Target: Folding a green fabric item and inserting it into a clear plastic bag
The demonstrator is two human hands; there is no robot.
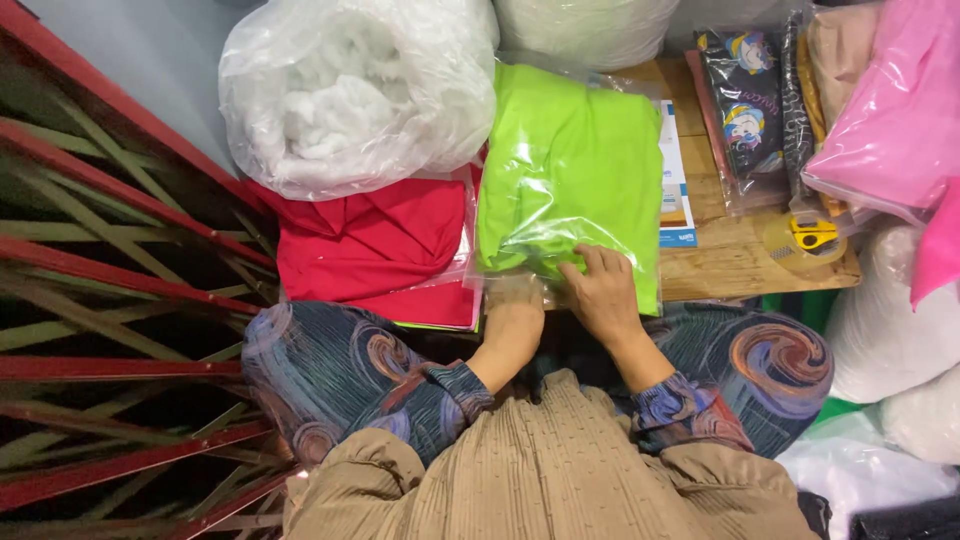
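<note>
Both hands, the left hand (513,303) and right hand (600,290), press flat, side by side, on a glossy clear plastic bag (520,262) holding folded lime-green fabric (570,160), beside bagged red cloth (370,245).

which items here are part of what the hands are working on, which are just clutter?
In hand:
- lime-green garment in clear plastic bag
- left hand, under the bag's near edge
- right hand, flat on the bag

Lying about:
- red garment
- bag of white stuffing
- tape dispenser
- pink bag
- dark printed packets
</note>
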